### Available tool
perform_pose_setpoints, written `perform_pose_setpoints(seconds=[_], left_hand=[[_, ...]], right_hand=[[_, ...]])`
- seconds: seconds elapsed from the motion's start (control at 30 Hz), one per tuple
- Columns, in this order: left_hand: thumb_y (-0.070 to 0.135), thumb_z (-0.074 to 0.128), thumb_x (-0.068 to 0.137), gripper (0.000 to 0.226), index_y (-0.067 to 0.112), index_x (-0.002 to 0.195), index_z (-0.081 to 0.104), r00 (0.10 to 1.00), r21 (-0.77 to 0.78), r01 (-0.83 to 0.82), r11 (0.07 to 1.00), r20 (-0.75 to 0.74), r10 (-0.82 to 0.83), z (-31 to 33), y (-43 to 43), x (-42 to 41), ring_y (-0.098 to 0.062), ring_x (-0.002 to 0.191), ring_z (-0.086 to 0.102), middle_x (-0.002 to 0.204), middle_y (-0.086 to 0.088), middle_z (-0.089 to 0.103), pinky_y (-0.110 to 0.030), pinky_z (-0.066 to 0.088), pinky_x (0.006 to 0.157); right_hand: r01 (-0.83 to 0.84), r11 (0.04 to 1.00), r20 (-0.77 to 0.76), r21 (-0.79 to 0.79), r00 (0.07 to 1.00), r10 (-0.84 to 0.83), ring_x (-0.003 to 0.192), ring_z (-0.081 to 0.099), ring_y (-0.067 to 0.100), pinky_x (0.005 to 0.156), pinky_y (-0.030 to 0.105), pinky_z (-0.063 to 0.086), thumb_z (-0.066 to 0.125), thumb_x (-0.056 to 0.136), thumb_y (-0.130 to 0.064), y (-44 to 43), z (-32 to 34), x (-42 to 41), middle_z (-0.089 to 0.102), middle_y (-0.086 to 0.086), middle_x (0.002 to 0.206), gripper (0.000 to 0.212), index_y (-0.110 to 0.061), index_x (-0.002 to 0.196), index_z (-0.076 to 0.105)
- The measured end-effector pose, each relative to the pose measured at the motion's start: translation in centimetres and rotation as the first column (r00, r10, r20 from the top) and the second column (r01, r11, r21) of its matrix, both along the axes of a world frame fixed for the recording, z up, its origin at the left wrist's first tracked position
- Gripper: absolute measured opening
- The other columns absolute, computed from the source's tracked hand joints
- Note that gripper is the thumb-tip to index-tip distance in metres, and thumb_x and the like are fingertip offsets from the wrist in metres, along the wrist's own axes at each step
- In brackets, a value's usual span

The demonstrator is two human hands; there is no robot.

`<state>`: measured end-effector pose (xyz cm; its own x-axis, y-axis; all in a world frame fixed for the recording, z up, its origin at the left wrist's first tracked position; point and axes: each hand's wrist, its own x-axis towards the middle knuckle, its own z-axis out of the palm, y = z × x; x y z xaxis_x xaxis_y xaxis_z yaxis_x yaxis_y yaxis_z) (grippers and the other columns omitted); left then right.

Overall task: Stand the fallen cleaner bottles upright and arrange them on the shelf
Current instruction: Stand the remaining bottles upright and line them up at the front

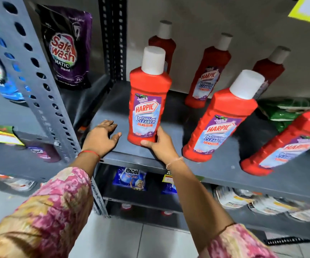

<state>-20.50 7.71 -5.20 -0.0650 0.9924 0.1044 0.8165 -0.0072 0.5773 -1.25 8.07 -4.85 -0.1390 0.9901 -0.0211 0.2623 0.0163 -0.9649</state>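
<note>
A grey metal shelf (215,170) in a shop aisle carries the work, with detergent pouches (66,53) stocked in the next bay to the left and more packets on the shelves below. Nearest, the left hand (102,136) is laid flat on the front left of the shelf, fingers loosely spread and nothing held. Just beside it, a red bottle (148,101) is gripped at its base by the right hand (159,142), thumb across the front and the other fingers wrapped behind; it is held upright at the shelf's front left, and whether its base rests on the shelf cannot be told. To the right, two front bottles (221,118) are seen standing, the farther one cut by the frame edge. At the back, three more (206,75) are ranged upright along the wall. No fallen bottle is visible, so the righting is judged nearly done; what seems left is seating this bottle and evening the rows.
</note>
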Motion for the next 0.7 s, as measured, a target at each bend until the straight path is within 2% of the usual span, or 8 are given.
perform_pose_setpoints(seconds=[0.17,0.33,0.5,0.6,0.7], left_hand=[[0.023,0.058,0.088,0.047,0.003,0.129,0.050,1.000,0.015,-0.005,1.000,-0.010,0.005,-0.1,0.2,0.1,-0.022,0.140,0.031,0.146,-0.014,0.042,-0.031,0.022,0.115],[0.023,0.058,0.088,0.047,0.003,0.130,0.050,1.000,0.020,-0.009,1.000,-0.016,0.009,-0.3,0.4,0.0,-0.021,0.140,0.030,0.146,-0.013,0.042,-0.032,0.022,0.116],[0.024,0.058,0.088,0.047,0.003,0.130,0.051,1.000,0.022,-0.015,1.000,-0.019,0.015,-0.5,0.6,-0.1,-0.021,0.140,0.031,0.146,-0.012,0.043,-0.032,0.022,0.116],[0.023,0.056,0.089,0.047,0.002,0.131,0.049,1.000,0.017,0.008,1.000,-0.030,-0.008,-0.5,0.4,0.0,-0.023,0.141,0.029,0.146,-0.014,0.042,-0.034,0.021,0.117],[0.018,0.049,0.093,0.046,-0.002,0.134,0.042,0.999,-0.049,0.041,0.998,-0.029,-0.042,-0.2,0.0,0.0,-0.029,0.141,0.027,0.148,-0.020,0.037,-0.036,0.018,0.118]], right_hand=[[-0.003,1.000,0.019,-0.025,1.000,0.004,0.103,0.056,0.019,0.097,0.035,0.046,0.072,0.069,-0.002,-0.8,0.2,0.0,0.059,0.011,0.124,0.061,-0.010,0.124,0.045],[-0.013,0.999,0.054,-0.033,0.998,0.015,0.100,0.055,0.015,0.089,0.027,0.043,0.073,0.070,-0.006,-0.9,0.1,0.0,0.059,0.008,0.122,0.061,-0.013,0.124,0.045],[-0.014,0.999,0.072,-0.032,0.997,0.016,0.102,0.055,0.016,0.092,0.030,0.045,0.072,0.071,-0.009,-0.8,0.0,-0.1,0.058,0.008,0.124,0.061,-0.014,0.124,0.043],[-0.018,1.000,0.125,-0.019,0.992,0.021,0.109,0.056,0.022,0.097,0.034,0.044,0.073,0.070,-0.012,-1.5,0.7,-0.1,0.057,0.010,0.126,0.062,-0.013,0.125,0.042],[-0.019,1.000,0.174,0.008,0.985,0.017,0.125,0.044,0.023,0.101,0.026,0.034,0.076,0.069,-0.018,-2.7,1.2,0.4,0.045,0.010,0.137,0.078,-0.014,0.133,0.032]])
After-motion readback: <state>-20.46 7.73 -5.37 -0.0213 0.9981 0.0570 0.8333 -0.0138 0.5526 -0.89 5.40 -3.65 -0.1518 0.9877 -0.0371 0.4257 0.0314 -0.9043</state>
